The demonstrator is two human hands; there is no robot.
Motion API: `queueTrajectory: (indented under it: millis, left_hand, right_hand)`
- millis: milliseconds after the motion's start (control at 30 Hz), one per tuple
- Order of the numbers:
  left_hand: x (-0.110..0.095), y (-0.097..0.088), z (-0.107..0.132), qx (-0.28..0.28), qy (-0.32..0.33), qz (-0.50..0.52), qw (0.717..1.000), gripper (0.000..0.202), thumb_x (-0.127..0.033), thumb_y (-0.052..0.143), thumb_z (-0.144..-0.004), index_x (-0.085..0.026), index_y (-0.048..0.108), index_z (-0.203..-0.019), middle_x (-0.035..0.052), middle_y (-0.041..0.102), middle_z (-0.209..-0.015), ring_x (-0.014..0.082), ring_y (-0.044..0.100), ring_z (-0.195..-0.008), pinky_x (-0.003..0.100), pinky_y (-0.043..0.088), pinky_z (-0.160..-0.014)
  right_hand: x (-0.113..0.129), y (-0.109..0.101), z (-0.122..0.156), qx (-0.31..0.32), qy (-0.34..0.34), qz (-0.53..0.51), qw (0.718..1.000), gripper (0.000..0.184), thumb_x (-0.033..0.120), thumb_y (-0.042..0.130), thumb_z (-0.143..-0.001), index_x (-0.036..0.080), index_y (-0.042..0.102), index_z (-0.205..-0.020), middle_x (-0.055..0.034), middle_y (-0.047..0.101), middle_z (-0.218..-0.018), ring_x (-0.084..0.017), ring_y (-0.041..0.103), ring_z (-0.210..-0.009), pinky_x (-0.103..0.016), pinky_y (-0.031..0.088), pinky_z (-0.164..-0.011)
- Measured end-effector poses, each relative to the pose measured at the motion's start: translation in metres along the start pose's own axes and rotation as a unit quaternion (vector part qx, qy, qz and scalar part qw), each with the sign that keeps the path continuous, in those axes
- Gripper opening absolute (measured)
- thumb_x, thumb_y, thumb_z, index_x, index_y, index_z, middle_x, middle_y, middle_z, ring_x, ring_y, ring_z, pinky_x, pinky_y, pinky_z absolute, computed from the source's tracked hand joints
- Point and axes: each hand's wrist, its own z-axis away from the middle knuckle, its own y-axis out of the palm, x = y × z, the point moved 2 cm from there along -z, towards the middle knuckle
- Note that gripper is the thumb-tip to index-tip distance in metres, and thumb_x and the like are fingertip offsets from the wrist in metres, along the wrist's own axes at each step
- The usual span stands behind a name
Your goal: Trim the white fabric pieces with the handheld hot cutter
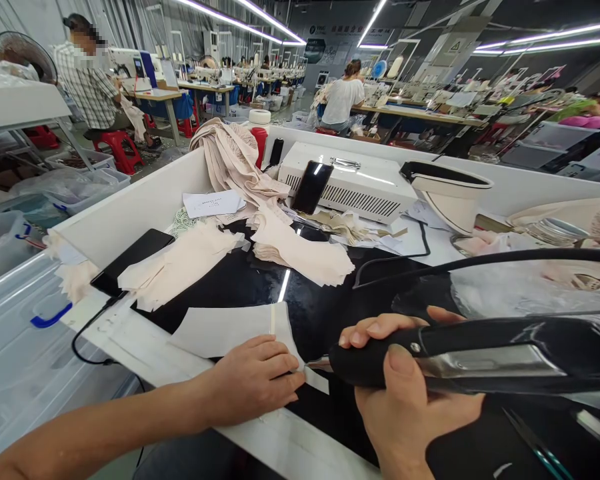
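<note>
My right hand (410, 393) is wrapped round the black handle of a hand-held pressing tool (480, 353), whose metal tip touches a pale cut fabric piece (230, 330) near the front of the black work surface (320, 313). My left hand (253, 380) lies flat on that piece, fingers together, holding it down just left of the tool tip. A black cord (480, 260) runs from the tool across the table.
Stacks of beige cut pieces (300, 250) and a heap of beige fabric (230, 157) lie farther back. A phone (130, 260) on a cable rests at the left, another phone (311, 187) leans on a white machine box (360, 183). Plastic bins (25, 347) stand left. Other people sit at distant tables.
</note>
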Motion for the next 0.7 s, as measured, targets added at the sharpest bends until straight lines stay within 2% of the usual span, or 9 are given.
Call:
queueTrajectory:
  millis: [100,233,333,467,567,700]
  left_hand:
    - [0.0,0.0,0.0,0.002,-0.003,0.0,1.0,0.015,-0.024,0.076,-0.124,-0.016,0.079,-0.136,0.0075,0.085,-0.123,0.0214,0.08,-0.118,0.037,0.066,-0.12]
    - [0.0,0.001,0.001,0.025,-0.002,-0.01,1.0,0.015,-0.026,0.079,-0.123,-0.018,0.079,-0.135,0.0077,0.084,-0.123,0.0216,0.079,-0.119,0.036,0.067,-0.119]
    - [-0.001,0.001,0.001,0.015,-0.005,-0.002,1.0,0.014,-0.025,0.077,-0.123,-0.017,0.08,-0.134,0.0086,0.084,-0.123,0.0221,0.08,-0.118,0.037,0.067,-0.118]
    - [-0.001,0.0,0.001,0.005,-0.011,0.004,1.0,0.013,-0.026,0.074,-0.125,-0.017,0.08,-0.133,0.0089,0.083,-0.123,0.0225,0.08,-0.119,0.038,0.065,-0.123]
    - [-0.001,-0.001,0.002,0.003,-0.008,0.001,1.0,0.017,-0.027,0.069,-0.128,-0.016,0.079,-0.135,0.0093,0.084,-0.123,0.0223,0.08,-0.119,0.038,0.065,-0.124]
    - [0.0,-0.003,0.002,-0.006,-0.012,-0.002,1.0,0.022,-0.028,0.062,-0.131,-0.015,0.079,-0.134,0.0093,0.085,-0.123,0.0209,0.082,-0.117,0.035,0.066,-0.121]
  right_hand:
    - [0.002,0.0,-0.001,0.0,0.006,-0.003,1.0,0.045,0.035,0.104,-0.089,0.032,0.077,-0.125,0.0067,0.076,-0.08,-0.021,0.068,-0.056,-0.035,0.056,-0.052]
    - [0.009,-0.005,-0.004,-0.015,-0.002,0.001,1.0,0.047,0.037,0.104,-0.087,0.031,0.077,-0.125,0.0069,0.075,-0.079,-0.022,0.068,-0.057,-0.035,0.057,-0.05]
    - [0.012,-0.01,-0.004,-0.018,-0.015,0.012,1.0,0.048,0.039,0.105,-0.087,0.031,0.076,-0.125,0.0074,0.074,-0.079,-0.021,0.068,-0.055,-0.035,0.059,-0.049]
    - [0.011,-0.012,-0.002,-0.011,-0.011,0.012,1.0,0.049,0.039,0.105,-0.088,0.03,0.074,-0.125,0.0071,0.075,-0.08,-0.021,0.069,-0.056,-0.036,0.06,-0.05]
    - [0.01,-0.011,-0.002,-0.012,-0.002,0.009,1.0,0.046,0.034,0.105,-0.088,0.029,0.076,-0.124,0.0063,0.077,-0.08,-0.021,0.069,-0.056,-0.036,0.061,-0.05]
    - [0.014,-0.009,-0.001,-0.02,-0.005,-0.003,1.0,0.045,0.036,0.105,-0.087,0.029,0.078,-0.123,0.0066,0.076,-0.078,-0.02,0.069,-0.055,-0.035,0.061,-0.049]
